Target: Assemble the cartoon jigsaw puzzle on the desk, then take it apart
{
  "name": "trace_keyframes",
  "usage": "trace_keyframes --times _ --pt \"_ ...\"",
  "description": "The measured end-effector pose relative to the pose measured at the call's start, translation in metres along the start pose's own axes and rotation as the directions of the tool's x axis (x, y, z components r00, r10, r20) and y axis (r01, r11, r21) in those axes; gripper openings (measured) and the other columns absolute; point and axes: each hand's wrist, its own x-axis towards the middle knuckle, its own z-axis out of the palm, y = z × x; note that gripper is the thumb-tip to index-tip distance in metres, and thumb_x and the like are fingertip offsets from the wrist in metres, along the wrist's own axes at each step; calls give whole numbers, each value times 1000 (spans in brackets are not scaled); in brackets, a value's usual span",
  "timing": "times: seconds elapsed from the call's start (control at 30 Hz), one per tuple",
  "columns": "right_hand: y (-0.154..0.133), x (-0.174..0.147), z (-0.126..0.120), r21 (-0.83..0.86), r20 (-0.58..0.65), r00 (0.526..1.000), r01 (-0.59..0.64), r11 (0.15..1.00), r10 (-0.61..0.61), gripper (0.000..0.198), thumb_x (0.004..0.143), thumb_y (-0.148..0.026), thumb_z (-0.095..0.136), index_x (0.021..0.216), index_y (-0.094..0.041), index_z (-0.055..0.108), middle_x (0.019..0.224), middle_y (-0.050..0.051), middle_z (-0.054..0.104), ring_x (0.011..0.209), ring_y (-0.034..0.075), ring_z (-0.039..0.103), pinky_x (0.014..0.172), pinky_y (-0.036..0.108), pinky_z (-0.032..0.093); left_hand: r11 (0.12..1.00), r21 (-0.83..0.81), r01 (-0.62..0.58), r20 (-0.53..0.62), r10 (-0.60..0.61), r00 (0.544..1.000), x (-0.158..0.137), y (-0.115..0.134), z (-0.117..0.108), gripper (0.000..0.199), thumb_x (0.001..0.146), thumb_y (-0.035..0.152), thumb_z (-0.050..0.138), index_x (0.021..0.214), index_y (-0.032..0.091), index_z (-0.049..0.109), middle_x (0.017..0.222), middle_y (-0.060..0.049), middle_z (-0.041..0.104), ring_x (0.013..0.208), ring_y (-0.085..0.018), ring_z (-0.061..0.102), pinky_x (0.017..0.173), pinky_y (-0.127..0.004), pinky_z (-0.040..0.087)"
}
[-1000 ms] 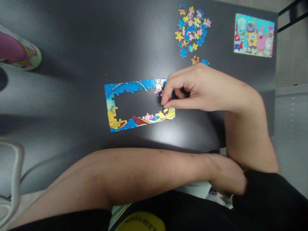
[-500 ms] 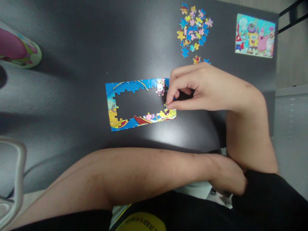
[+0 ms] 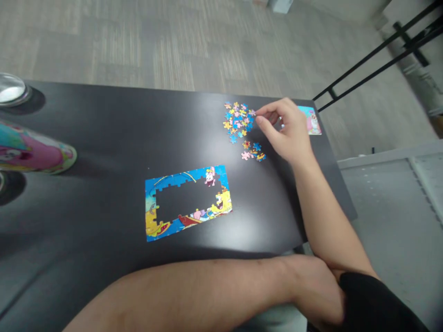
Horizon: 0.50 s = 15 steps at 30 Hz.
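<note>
My right hand point(image 3: 282, 124) reaches to the right edge of a pile of loose jigsaw puzzle pieces point(image 3: 238, 121), thumb and index finger pinched at a pinkish puzzle piece point(image 3: 253, 112). A few more loose pieces point(image 3: 254, 152) lie just below the pile. Nearer to me lies a partly joined puzzle border point(image 3: 187, 224), blue and yellow with cartoon figures, around a bare dark middle. My left forearm crosses the bottom of the view, and my left hand point(image 3: 321, 290) is tucked by my right elbow, its fingers hidden.
A colourful picture card point(image 3: 311, 120) lies behind my right hand, partly covered. At the left stand a printed cylindrical tin point(image 3: 38, 150) and a round metallic lid point(image 3: 13, 90). Black metal bars point(image 3: 367, 57) rise beyond the dark table's point(image 3: 114, 129) right end.
My right hand has left the right side of the puzzle border and moved up to the loose pile. The view has tilted up, showing more floor. My left arm stays across the front.
</note>
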Motion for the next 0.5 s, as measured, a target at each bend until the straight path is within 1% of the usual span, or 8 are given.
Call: trace_keyframes --times 0.03,0.1,0.17,0.23,0.3,0.37,0.43,0.5 --pt "5 1 3 -22 23 1000 12 1000 -11 30 120 -55 74 130 -32 91 130 16 86 121 43 82 116 68 69 999 16 39 -11 -39 999 0 0 5 46 117 35 64 80 41 91 123 0 100 94 -15 90 45 -19 -2" --pt "11 1 9 -75 84 996 46 996 -40 37 122 -50 71 148 -32 90 153 19 85 144 45 80 127 70 66 996 50 68 -52 -65 997 -1 1 15 50 119 41 62 77 41 89 136 3 99 87 -11 87 47 -17 -11" --pt "11 0 16 -141 123 991 59 988 -41 46 123 -48 71 165 -35 86 174 18 80 164 47 73 140 74 58 992 88 95 -98 -87 991 1 1 25 53 120 43 60 75 40 89 147 6 96 80 -7 83 48 -17 -15" --pt "10 -2 21 -178 154 988 43 983 -16 54 123 -51 74 175 -39 81 188 15 74 176 49 66 146 80 50 989 109 96 -130 -81 988 3 -1 34 51 119 43 63 76 41 90 149 6 96 73 -5 79 47 -17 -15" --pt "8 -3 22 -167 184 983 31 986 0 57 121 -54 77 177 -41 80 193 13 72 180 51 62 147 82 47 989 126 77 -151 -57 987 6 -3 43 47 116 44 67 76 42 91 144 6 97 68 -4 76 44 -18 -15" --pt "7 -4 22 -135 210 978 41 990 -12 58 120 -59 80 174 -40 82 191 14 74 179 51 63 146 81 48 988 135 74 -162 -52 985 6 -6 47 48 117 43 66 76 41 91 138 5 99 66 -5 75 42 -18 -14" --pt "6 -5 21 -119 226 974 50 992 -22 58 117 -63 85 171 -41 84 188 13 76 177 51 65 145 81 49 988 128 81 -156 -61 986 4 -8 45 51 118 43 64 75 40 91 137 4 99 66 -6 75 42 -18 -12" --pt "7 -4 20 -122 220 975 41 992 -13 57 116 -65 86 169 -42 85 186 14 77 175 51 66 144 81 50 992 98 82 -128 -70 989 1 -8 37 54 119 44 63 72 38 89 140 3 98 65 -6 74 40 -17 -7"
